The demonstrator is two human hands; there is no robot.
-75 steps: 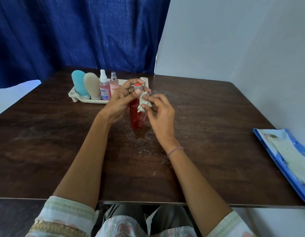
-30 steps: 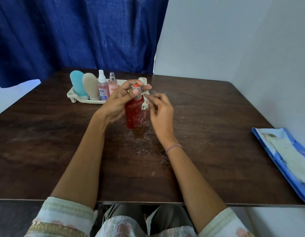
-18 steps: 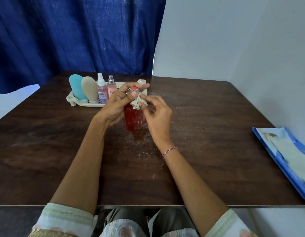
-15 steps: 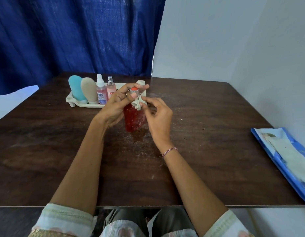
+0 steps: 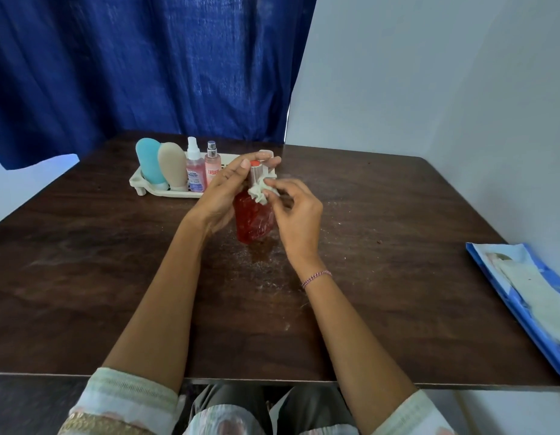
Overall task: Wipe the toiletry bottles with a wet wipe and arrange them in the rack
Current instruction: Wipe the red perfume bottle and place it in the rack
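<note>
A red translucent bottle with a silver neck (image 5: 253,219) is held upright toward the far middle of the dark wooden table (image 5: 398,215), just before the cream plastic rack (image 5: 165,193). Its neck is gripped by the left hand (image 5: 223,196). A crumpled white wet wipe (image 5: 259,193) is pinched against its shoulder by the right hand (image 5: 299,215). Full, it is judged rigid, fairly heavy and slippery when damp, so it is best clasped round the body. A blue wipe packet (image 5: 523,296) lies at the right edge.

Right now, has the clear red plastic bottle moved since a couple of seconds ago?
No. The red bottle stays just in front of the right end of the cream plastic rack, held by the left hand.
</note>
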